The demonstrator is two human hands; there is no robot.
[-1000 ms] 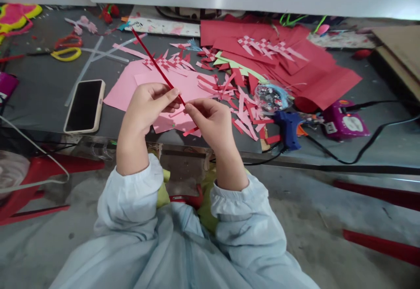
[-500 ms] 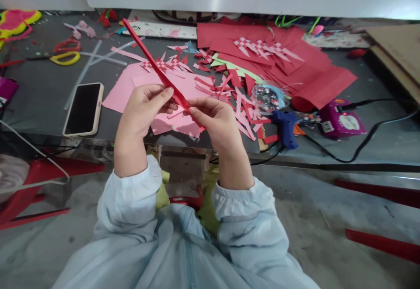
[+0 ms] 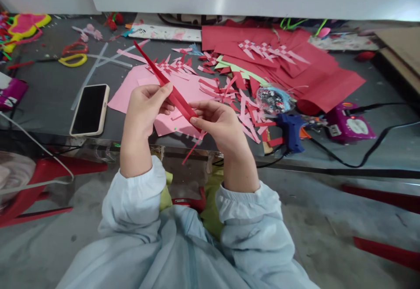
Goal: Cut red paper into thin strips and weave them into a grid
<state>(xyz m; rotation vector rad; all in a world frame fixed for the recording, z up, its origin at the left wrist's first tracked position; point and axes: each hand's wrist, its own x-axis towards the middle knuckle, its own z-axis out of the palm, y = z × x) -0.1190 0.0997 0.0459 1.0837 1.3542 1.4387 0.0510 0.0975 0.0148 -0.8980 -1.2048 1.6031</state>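
A long narrow red paper strip [image 3: 154, 68] slants from upper left down to between my hands, above the front edge of the grey table [image 3: 46, 92]. My left hand [image 3: 144, 107] pinches the strip with thumb and fingers. My right hand [image 3: 218, 122] grips its lower end, and a thin red sliver [image 3: 190, 153] hangs below that hand. Under the hands lie pink paper sheets [image 3: 126, 89] and a heap of cut red and pink strips [image 3: 239, 105].
A phone [image 3: 90, 108] lies face up at the left. Red paper sheets [image 3: 295, 65] with woven pieces cover the back right. A blue glue gun [image 3: 290, 129] and a purple device [image 3: 348, 125] with cables sit at the right. Scissors [image 3: 72, 54] lie at the far left.
The strip has turned from edge-on to broader, and its lower end has slipped down past my right hand. Both hands stayed close together; the view shifted slightly.
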